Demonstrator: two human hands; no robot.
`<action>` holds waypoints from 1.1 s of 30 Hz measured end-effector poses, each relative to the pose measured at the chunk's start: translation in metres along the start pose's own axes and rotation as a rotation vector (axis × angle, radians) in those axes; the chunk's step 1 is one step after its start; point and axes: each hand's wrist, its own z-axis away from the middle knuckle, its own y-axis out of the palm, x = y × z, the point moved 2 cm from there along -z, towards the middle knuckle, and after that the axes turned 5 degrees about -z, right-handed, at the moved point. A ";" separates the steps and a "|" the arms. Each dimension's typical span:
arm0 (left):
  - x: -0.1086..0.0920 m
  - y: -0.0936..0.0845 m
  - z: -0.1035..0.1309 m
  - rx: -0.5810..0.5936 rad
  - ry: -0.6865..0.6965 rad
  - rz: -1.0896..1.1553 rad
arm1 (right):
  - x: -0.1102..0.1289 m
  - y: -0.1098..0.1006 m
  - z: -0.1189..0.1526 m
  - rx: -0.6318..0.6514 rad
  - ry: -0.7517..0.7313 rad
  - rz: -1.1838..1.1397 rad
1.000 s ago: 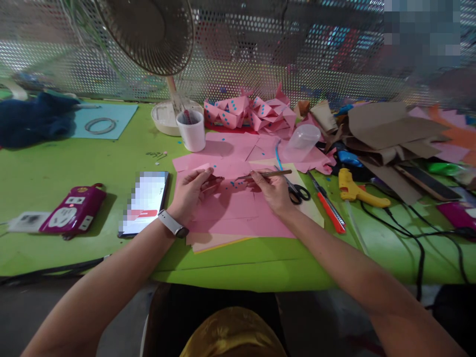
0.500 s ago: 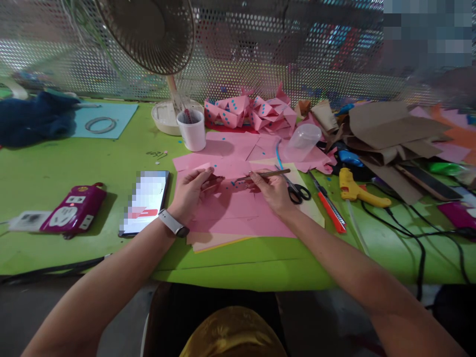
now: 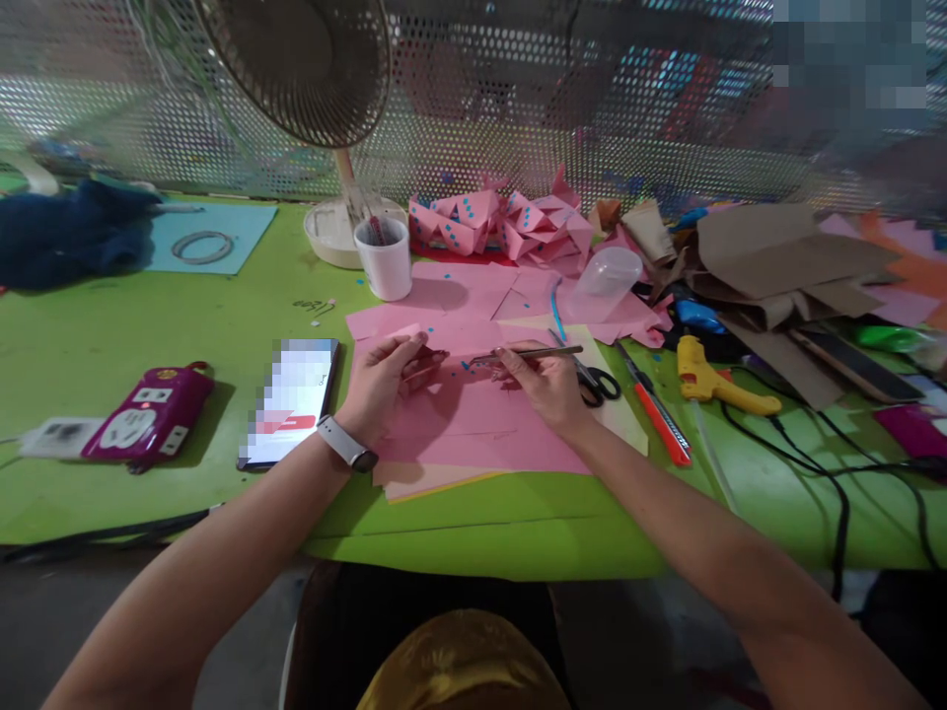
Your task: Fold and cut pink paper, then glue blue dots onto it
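My right hand (image 3: 546,383) is closed on slim metal tweezers (image 3: 544,352), whose tip points left over small blue bits (image 3: 468,366). My left hand (image 3: 386,373) faces it with thumb and fingers bent together. What lies between them blends with the pink behind and cannot be made out. Both hands are above pink paper sheets (image 3: 473,434) stacked on paler ones. Black-handled scissors (image 3: 603,385) lie just right of my right hand, partly hidden by it. To the left of my left wrist is a phone (image 3: 294,399) with its screen lit.
Behind the sheets stand a white cup (image 3: 385,261), a clear plastic cup (image 3: 608,281), folded pink paper shapes (image 3: 473,217) and a fan (image 3: 307,69). A red cutter (image 3: 664,419) and yellow glue gun (image 3: 721,380) with cables lie right. A purple power strip (image 3: 152,419) sits left.
The tweezers' back end has dipped slightly, while their tip stays near the blue bits. My left hand has barely moved. The whole view has shifted very slightly.
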 end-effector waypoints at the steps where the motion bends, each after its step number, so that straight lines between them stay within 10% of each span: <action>1: 0.000 0.000 0.000 -0.003 0.000 -0.001 | 0.000 0.000 0.000 0.008 -0.006 0.008; 33: 0.001 -0.001 -0.001 0.019 -0.002 -0.011 | -0.004 -0.002 -0.002 -0.016 -0.013 0.021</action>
